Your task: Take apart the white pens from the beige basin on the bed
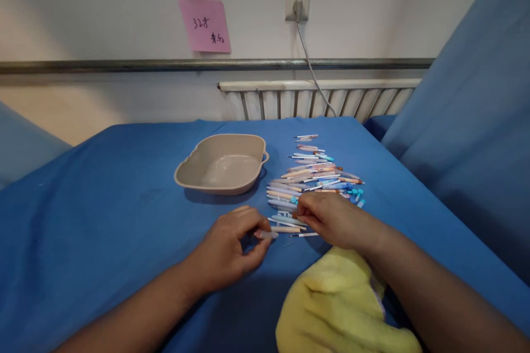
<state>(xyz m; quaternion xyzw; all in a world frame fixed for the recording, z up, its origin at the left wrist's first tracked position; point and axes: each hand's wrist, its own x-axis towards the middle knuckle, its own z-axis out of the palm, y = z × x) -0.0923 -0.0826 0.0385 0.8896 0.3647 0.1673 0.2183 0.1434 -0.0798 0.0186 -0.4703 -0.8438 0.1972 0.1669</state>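
My left hand (234, 240) is closed in a pinch on a short, translucent whitish pen barrel piece (269, 235), held just above the blue sheet. My right hand (327, 216) is at the near edge of a spread of pen parts, its fingers pressed together; what they hold, if anything, is hidden. A brown bit shows beside those fingertips, but I cannot tell whether it is gripped. Pale pen barrels (284, 194) lie in rows with orange and blue ones. A thin white refill (306, 235) and a small spring (288, 244) lie between my hands.
A beige plastic basin (221, 190) stands beyond my left hand. Yellow cloth (331, 303) bulges up at the near edge, under my right forearm. Behind the blue-covered surface (103, 204) are a white rail (281, 86) and a plugged-in cord (308, 55). Blue curtain (467, 94) hangs at right.
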